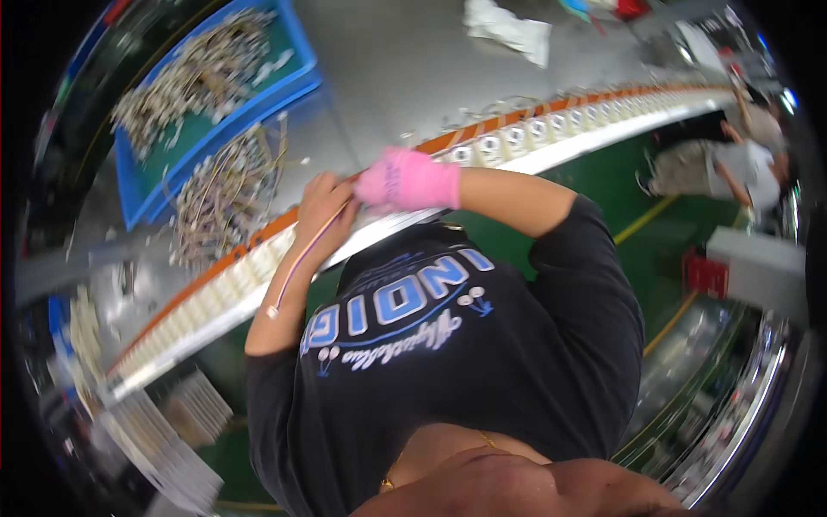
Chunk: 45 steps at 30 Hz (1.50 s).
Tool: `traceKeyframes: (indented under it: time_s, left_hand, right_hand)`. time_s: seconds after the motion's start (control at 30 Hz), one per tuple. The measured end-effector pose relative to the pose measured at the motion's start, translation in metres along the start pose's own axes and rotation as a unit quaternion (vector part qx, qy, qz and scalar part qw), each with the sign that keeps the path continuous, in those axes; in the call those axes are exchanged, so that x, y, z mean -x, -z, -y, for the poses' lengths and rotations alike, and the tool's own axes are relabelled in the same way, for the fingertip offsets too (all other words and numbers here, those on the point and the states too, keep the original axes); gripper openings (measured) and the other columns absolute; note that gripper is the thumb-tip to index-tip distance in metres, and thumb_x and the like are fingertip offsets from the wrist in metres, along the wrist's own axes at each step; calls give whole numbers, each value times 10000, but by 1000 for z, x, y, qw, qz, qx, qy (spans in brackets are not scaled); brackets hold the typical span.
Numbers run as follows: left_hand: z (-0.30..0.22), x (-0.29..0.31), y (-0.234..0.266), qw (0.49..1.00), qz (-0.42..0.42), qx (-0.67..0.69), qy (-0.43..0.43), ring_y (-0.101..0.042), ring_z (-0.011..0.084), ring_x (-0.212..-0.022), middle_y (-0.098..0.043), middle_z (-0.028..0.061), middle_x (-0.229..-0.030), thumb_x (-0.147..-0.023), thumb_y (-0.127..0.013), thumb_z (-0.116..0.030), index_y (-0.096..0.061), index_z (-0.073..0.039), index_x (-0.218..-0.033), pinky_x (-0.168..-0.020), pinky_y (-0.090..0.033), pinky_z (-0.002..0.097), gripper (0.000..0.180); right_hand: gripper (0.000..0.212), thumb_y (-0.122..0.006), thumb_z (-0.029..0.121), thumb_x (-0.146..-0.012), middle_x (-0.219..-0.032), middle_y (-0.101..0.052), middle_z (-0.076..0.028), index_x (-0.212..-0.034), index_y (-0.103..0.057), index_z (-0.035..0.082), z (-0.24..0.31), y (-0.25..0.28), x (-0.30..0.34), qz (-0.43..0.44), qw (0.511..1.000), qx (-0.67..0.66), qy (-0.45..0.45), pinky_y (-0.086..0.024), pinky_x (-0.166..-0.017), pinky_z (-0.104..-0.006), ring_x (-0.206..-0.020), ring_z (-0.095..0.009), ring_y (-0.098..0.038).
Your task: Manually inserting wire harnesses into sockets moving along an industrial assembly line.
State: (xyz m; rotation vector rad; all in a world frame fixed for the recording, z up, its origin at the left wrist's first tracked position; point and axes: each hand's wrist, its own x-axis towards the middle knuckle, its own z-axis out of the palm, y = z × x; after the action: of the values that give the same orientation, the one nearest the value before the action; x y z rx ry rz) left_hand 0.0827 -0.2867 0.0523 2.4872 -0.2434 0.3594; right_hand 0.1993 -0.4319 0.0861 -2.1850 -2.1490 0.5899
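My left hand point(326, 207) is bare and closed at the orange-edged rail point(276, 228). A thin wire lead point(312, 246) comes out from its fingers and trails back over my left forearm, ending in a small white connector point(273, 312). My right hand point(405, 179), in a pink glove, is curled right beside the left at the same rail. Its fingertips are hidden and slightly blurred, so what they grip cannot be made out. Rows of white holders point(514, 136) line the rail on both sides of my hands.
A blue bin point(226, 108) with piled wire leads stands at the upper left. More loose leads point(228, 194) lie on the metal table point(379, 77) beside it. A white bag point(510, 30) lies farther back. Two people are at the far right, near a red box point(706, 274).
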Motion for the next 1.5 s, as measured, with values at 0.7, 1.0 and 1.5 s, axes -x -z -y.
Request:
traceKeyframes:
  time_s: [0.7, 1.0, 1.5]
  left_hand:
    - [-5, 8, -28, 993, -1, -104, 50, -487, 315, -849, -536, 131, -858, -706, -598, -139, -557, -31, -842, -761, -368, 422, 178]
    - [-12, 5, -24, 992, -60, -99, 40, -473, 366, -822, -494, 183, -847, -735, -593, -17, -523, 34, -876, -702, -377, 445, 165]
    - [-11, 4, -28, 990, -103, -42, 86, -475, 351, -772, -499, 148, -782, -693, -626, -59, -501, -29, -781, -663, -354, 432, 155]
  right_hand:
    - [287, -610, 200, -634, -913, -579, -102, -871, -571, 43, 40, -22, 17, -427, 894, 21, 135, -441, -786, -396, -930, -268, -552]
    - [350, -520, 164, -772, -736, -567, -35, -1093, -468, 35, 6, -6, 9, -165, 975, 147, 23, -365, -795, -389, -717, -220, -581]
    - [232, -611, 181, -714, -784, -641, -141, -880, -576, 23, -3, 6, -1, -35, 996, -39, -77, -476, -643, -439, -767, -283, -639]
